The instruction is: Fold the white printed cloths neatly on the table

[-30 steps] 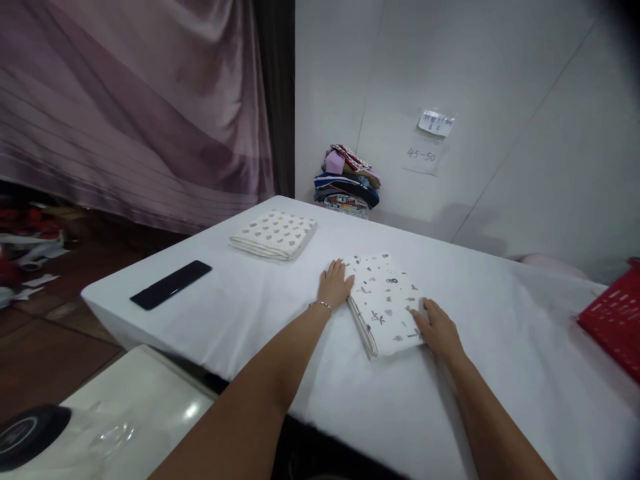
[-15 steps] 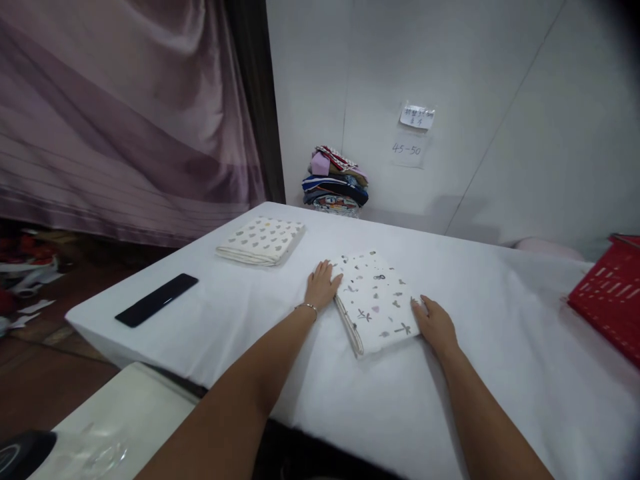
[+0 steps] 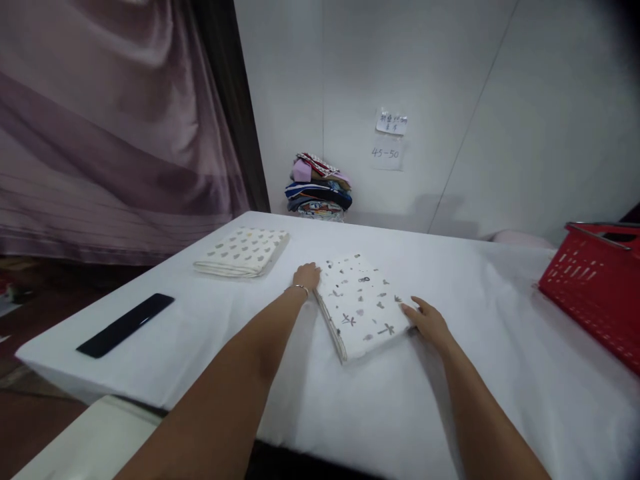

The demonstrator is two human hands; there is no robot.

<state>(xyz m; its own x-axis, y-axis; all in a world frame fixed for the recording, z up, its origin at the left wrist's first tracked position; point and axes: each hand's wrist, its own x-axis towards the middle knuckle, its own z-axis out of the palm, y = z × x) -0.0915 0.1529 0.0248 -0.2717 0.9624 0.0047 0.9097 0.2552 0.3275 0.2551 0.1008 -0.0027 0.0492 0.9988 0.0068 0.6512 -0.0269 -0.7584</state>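
A folded white cloth with small grey prints (image 3: 357,305) lies on the white table (image 3: 280,373). My left hand (image 3: 306,276) rests at its far left corner, fingers curled down against the edge; a thin bracelet circles the wrist. At the cloth's right side my right hand (image 3: 426,323) lies with fingers stretched out, the tips touching its edge. Neither hand lifts the cloth.
A second folded cloth with grey hearts (image 3: 243,251) lies farther left. A black flat device (image 3: 126,325) sits near the table's left edge. A red plastic basket (image 3: 595,287) stands at the right. A pile of coloured fabrics (image 3: 318,188) is stacked against the wall.
The view has swung to the right, showing more of the red basket. Both hands stay at the sides of the printed cloth; the left hand's fingers look more curled.
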